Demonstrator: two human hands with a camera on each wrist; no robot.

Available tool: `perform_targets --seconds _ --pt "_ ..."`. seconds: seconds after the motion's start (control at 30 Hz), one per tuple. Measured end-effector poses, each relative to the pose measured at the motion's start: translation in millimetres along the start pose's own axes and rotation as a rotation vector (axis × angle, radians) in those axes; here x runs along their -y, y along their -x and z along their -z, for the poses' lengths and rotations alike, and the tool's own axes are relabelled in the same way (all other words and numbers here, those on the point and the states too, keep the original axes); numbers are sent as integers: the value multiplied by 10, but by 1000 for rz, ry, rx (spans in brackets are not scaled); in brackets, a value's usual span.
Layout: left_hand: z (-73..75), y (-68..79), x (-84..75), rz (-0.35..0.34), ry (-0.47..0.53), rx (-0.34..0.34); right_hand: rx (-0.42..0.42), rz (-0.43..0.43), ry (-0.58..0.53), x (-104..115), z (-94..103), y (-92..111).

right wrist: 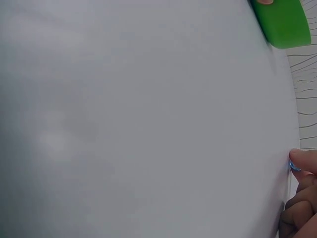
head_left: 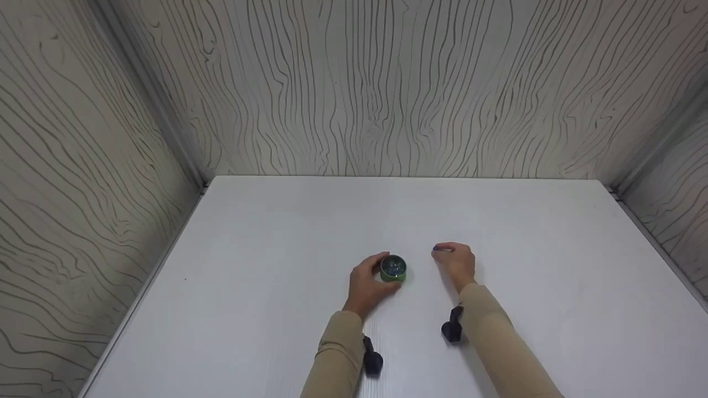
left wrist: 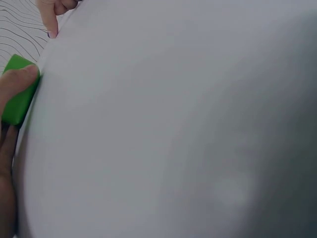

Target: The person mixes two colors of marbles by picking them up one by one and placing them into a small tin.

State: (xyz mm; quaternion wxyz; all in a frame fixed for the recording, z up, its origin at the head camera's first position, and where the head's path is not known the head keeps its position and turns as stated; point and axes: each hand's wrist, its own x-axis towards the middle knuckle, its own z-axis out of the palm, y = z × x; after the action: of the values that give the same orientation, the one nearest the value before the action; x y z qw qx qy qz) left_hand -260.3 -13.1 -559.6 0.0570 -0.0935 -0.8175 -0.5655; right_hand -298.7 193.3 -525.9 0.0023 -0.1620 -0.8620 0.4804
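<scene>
My left hand (head_left: 368, 287) holds a small round green cup (head_left: 400, 278) near the middle of the white table, its thumb on the near side and fingers on the far side. From above, the cup's dark interior shows some pale glints at the bottom. In the left wrist view the thumb lies against the smooth green wall (left wrist: 20, 101). To the right of the cup, apart from it, my right hand (head_left: 458, 262) pinches a small, shiny, see-through blue piece (right wrist: 294, 165) between thumb and fingertip. Its other fingers are curled in the right wrist view.
The white table (head_left: 265, 232) reaches back to a wood-grain patterned wall (head_left: 354, 88), with similar panels at both sides. A black wrist-camera mount (head_left: 373, 362) sticks out beside the left sleeve, and another black mount (head_left: 452, 330) beside the right sleeve.
</scene>
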Motion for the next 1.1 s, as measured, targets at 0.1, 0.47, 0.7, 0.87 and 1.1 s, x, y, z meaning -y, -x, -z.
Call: perform_targets --seconds 0.1,0.47,0.7,0.87,1.1 --pt "-3 -2 8 -4 5 2 -5 1 -8 -6 4 3" --pt "-4 -6 32 -5 -1 1 13 7 -24 -16 -4 16" --pt "-16 -9 54 -18 -21 -3 45 14 -49 -46 14 58" --pt "-10 -2 48 -4 -4 5 43 15 -48 -75 21 73" --pt "-12 -4 45 6 11 13 49 37 -55 -88 35 136"
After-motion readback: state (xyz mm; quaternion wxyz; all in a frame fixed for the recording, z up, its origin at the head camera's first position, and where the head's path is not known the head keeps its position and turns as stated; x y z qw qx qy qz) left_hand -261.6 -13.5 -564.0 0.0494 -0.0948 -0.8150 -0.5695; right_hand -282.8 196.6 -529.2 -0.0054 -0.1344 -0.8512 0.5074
